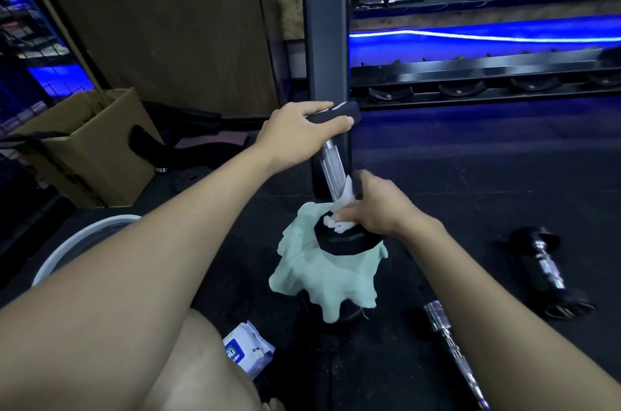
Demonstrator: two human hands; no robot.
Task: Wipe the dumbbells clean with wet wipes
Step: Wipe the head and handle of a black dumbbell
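Note:
A black dumbbell with a knurled chrome handle (331,168) stands upright on a pale green cloth (322,279) draped over a dark object on the floor. My left hand (299,128) grips its upper black head. My right hand (373,209) holds a crumpled white wet wipe (339,222) against the foot of the handle, where it meets the lower black head (346,242). A blue and white pack of wet wipes (247,348) lies on the floor by my knee. Another black dumbbell (547,273) lies on the mat to the right.
A chrome bar (453,350) lies on the black rubber floor at the lower right. A black rack post (327,41) rises right behind the dumbbell, with a low rack shelf (470,88) to its right. A cardboard box (87,145) and a white-rimmed bucket (84,236) are at the left.

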